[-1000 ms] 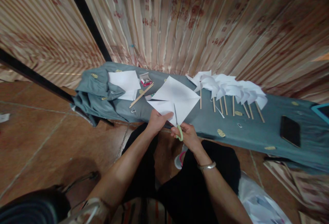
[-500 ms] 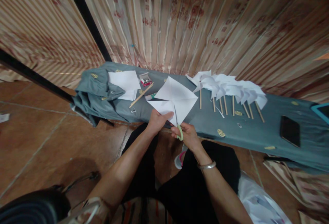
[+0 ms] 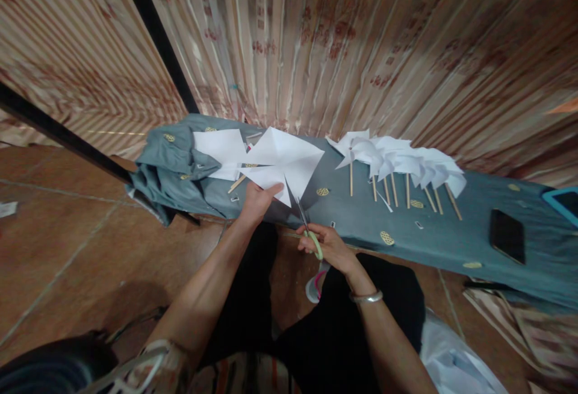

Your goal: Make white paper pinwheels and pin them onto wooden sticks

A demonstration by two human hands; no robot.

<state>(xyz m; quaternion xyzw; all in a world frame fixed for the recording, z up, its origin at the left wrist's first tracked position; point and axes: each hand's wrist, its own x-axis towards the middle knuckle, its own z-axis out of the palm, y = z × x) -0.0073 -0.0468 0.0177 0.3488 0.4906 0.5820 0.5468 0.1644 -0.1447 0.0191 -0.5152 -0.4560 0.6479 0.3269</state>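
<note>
Your left hand (image 3: pixel 259 202) pinches the white paper square (image 3: pixel 300 156), slit inward from two corners, above printed grey-green cloth (image 3: pixel 359 216), left of wooden-stemmed paper pinwheels (image 3: pixel 400 156); your right hand (image 3: pixel 329 244) grips green-handled scissors (image 3: pixel 309 231). The sheet likely handles light, limp, easily torn: support it near its uncut centre.

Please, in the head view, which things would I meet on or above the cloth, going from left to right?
Loose white paper, cut white sheet in the left hand, row of paper pinwheels, dark phone, blue-edged object.
</note>
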